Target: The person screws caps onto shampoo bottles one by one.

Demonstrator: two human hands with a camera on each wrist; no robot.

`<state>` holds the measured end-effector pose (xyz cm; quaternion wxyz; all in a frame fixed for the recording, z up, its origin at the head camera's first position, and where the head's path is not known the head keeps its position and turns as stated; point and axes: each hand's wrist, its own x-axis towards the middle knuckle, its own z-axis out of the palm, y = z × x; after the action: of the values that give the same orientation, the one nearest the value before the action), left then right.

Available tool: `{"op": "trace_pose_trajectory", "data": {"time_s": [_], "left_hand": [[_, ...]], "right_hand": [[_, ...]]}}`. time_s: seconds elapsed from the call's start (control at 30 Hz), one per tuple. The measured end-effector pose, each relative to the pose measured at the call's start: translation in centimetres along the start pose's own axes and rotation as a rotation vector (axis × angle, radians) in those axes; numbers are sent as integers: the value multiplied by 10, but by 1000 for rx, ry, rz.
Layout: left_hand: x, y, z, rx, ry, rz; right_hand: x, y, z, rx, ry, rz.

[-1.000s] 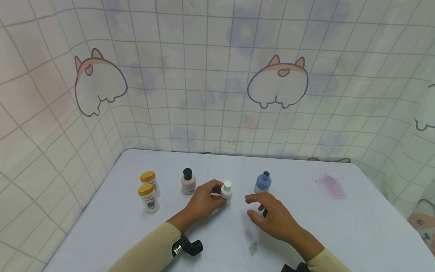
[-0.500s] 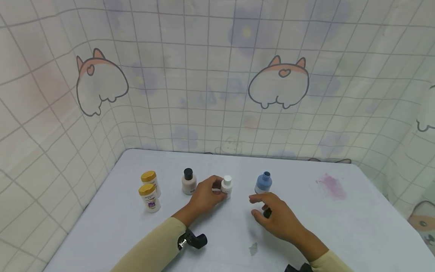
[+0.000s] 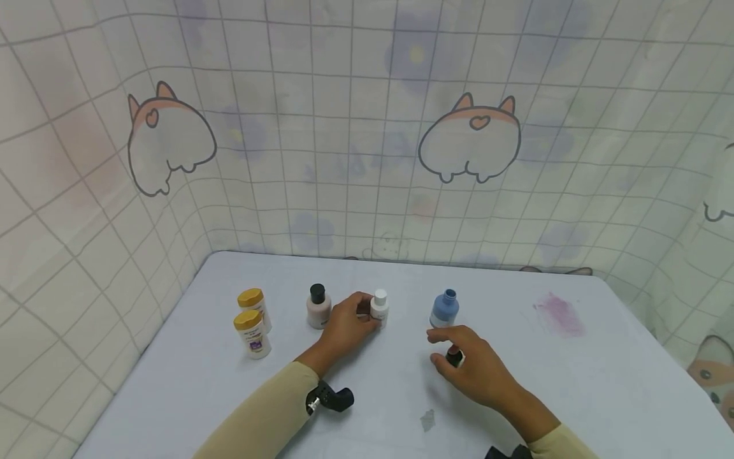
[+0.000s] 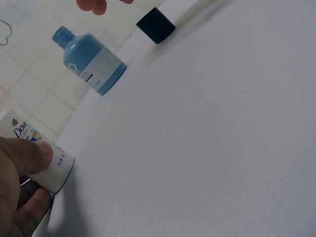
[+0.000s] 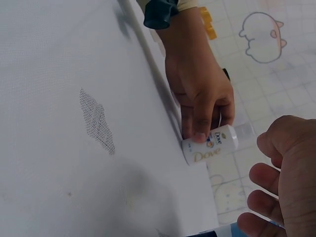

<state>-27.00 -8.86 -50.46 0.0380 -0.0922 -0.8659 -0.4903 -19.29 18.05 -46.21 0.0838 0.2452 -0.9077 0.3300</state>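
Note:
My left hand (image 3: 346, 326) grips a small white Dove bottle (image 3: 379, 310) with a white cap, thumb on one side and fingers on the other. The bottle stands upright, its base close to the table in the left wrist view. My right hand (image 3: 480, 368) hovers with relaxed, parted fingers and nothing between them. Just behind it stands a blue bottle (image 3: 444, 310) with a bare threaded neck. A black cap (image 4: 156, 25) sits on the table beside the blue bottle, partly hidden by the right hand in the head view.
A pale pink bottle (image 3: 318, 312) with a black cap stands left of my left hand. Farther left are two white jars with yellow lids, the nearer jar (image 3: 253, 338) overlapping the other. A pink stain (image 3: 562, 315) marks the white table's right side; patterned cloth (image 3: 367, 159) hangs behind.
My left hand has moved the Dove bottle a little farther back on the table. The right hand has drifted slightly right, and more of the black cap shows.

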Motion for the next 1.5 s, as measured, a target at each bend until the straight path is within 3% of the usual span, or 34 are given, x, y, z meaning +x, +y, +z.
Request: {"op": "trace_pose_trajectory", "data": {"time_s": [0.37,0.7,0.8,0.93,1.03,1.1,1.3,1.5], "left_hand": [[-5,2,2,43,-4,33],[-30,17,1,259,94,42],[-40,25,0,286,132,101],[-50,35,2,294,146,233],[-53,42,4,273,92,315],[-53,45,6,259,26,328],[-47,51,20,215,-145,242],[-36,54,35,192,-211,192]], "right_hand": [[-5,6,-5,0,6,16],[-9,19,-11,-26,50,-49],[-10,22,-14,-30,40,-34],[-13,24,-17,-28,20,-3],[-16,26,-18,-37,11,19],[-18,27,-19,-39,6,27],[-21,34,-17,-46,-5,49],[-22,42,-14,-60,-18,54]]}}
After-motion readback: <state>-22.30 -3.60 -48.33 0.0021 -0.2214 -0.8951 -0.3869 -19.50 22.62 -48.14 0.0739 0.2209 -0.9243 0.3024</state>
